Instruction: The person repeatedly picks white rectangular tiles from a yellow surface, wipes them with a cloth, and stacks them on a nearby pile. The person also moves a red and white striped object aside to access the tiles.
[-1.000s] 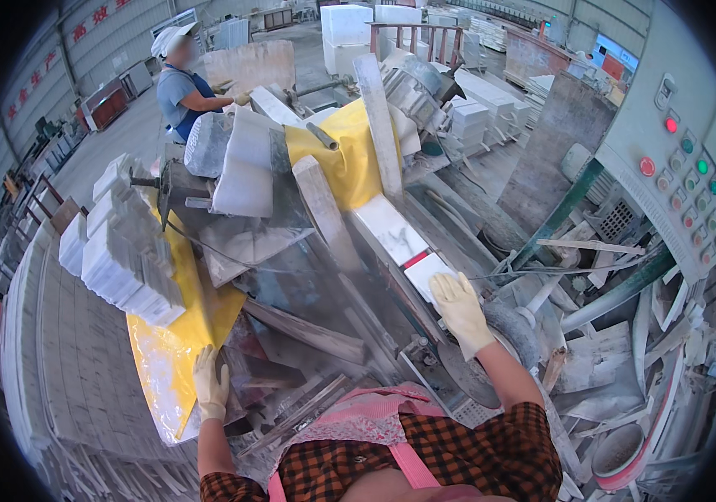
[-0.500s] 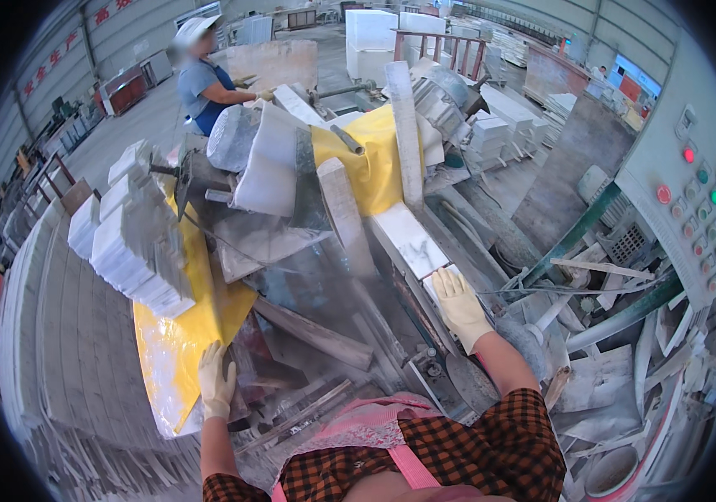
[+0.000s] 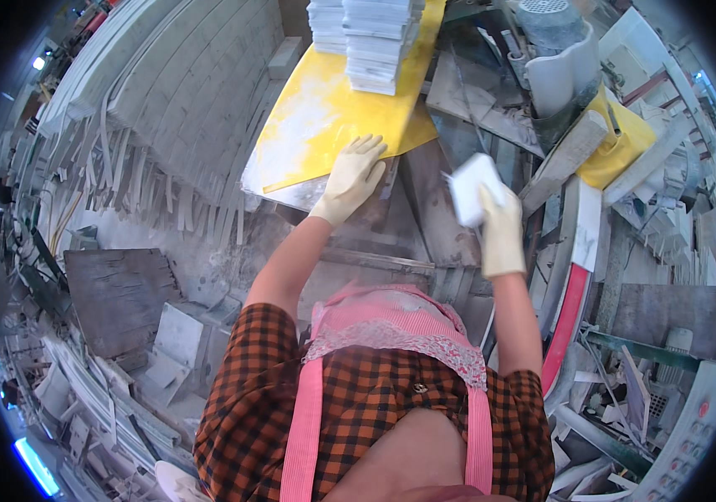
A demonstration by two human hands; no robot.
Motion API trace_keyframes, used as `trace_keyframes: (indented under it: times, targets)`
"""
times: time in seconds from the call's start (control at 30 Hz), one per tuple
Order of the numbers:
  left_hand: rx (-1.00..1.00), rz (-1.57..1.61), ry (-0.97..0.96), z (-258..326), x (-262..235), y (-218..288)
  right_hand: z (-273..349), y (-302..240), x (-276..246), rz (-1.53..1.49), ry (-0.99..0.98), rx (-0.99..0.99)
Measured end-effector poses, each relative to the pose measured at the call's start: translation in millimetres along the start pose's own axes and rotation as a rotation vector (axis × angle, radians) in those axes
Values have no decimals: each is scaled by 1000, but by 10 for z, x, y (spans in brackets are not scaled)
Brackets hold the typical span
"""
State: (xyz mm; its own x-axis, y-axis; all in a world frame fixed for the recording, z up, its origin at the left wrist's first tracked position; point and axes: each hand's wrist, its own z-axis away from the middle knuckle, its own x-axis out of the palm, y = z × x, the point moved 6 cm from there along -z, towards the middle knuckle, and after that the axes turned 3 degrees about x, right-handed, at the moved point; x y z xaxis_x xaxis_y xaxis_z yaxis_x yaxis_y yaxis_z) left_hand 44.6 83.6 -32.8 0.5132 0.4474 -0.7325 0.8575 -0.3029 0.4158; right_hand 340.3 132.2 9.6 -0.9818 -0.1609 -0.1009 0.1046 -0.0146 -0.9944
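Observation:
My right hand [image 3: 503, 238], in a cream glove, grips a small white stone tile [image 3: 473, 188] in the air to the right of the yellow sheet. Both are slightly blurred by motion. With fingers stretched out, my left hand [image 3: 350, 177], gloved the same way, rests flat on the near edge of the yellow sheet [image 3: 308, 121], holding nothing. Dusty white patches mark that sheet. A neat stack of thin white tiles [image 3: 373, 54] stands on its far part, beyond my left hand.
On the right runs a narrow machine bed with a white stone piece [image 3: 588, 226] and a red strip [image 3: 565, 322]. A second yellow cover [image 3: 621, 138] hangs beyond it. Long slabs [image 3: 182, 92] lean at the far left. A control panel [image 3: 688, 435] stands at the lower right.
The view has swung left, toward the yellow sheet. My right hand has left the machine bed and now carries a white tile. My left hand stays at the sheet's near edge.

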Motion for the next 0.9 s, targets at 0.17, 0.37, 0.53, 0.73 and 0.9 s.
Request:
trace_keyframes:
  times: [0.17,0.37,0.53,0.73,0.9]
  targets:
    - [-729,425,119,417,-511,-160,19,28,1758,-386,-289,72]
    - [-994,628,-37,339,-581,-263,97,232,2524,61,-268,-24]
    - [-1083,640,215,409,-367,-306,266,132,2303,-473,-497,77]
    - [-1002,639,257,380,-321,-299,51,283,342,300,-222,-474]
    - [-982,569,244,313,-295,-209,58,544,-2210,492,411,-236]
